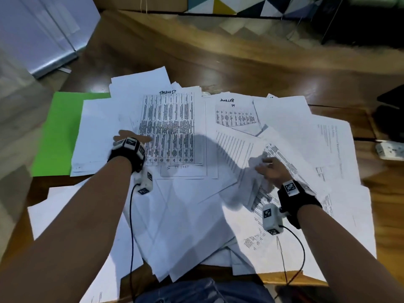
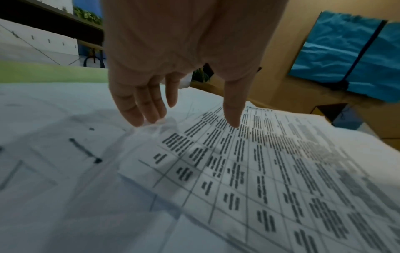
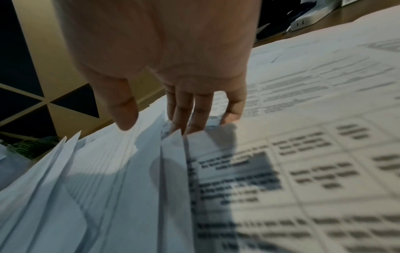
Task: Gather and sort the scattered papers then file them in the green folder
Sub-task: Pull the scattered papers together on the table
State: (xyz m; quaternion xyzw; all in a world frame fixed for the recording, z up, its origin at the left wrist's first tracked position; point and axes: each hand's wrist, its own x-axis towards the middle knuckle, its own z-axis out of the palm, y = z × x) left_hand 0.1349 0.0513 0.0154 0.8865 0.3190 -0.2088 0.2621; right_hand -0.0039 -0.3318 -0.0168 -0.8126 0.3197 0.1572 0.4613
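Note:
Several white papers [image 1: 190, 206] lie scattered and overlapping across the wooden table. The green folder [image 1: 56, 132] lies flat at the left, its right part covered by sheets. My left hand [image 1: 133, 137] rests with straight fingers on a sheet printed with a dense table [image 1: 168, 127]. In the left wrist view the left hand [image 2: 186, 123] touches the table sheet [image 2: 259, 171] with its fingertips [image 2: 140, 119], thumb spread apart. My right hand [image 1: 264, 167] is on tilted printed sheets at the right. In the right wrist view the right hand [image 3: 155, 128] has its fingertips [image 3: 186, 125] tucked at a printed sheet's raised edge [image 3: 173, 154], thumb apart.
A white power strip [image 1: 389, 150] and a dark object [image 1: 391, 114] sit at the table's right end. Some sheets [image 1: 105, 287] hang over the near table edge. A pale cabinet [image 1: 43, 36] stands at the far left beyond the table.

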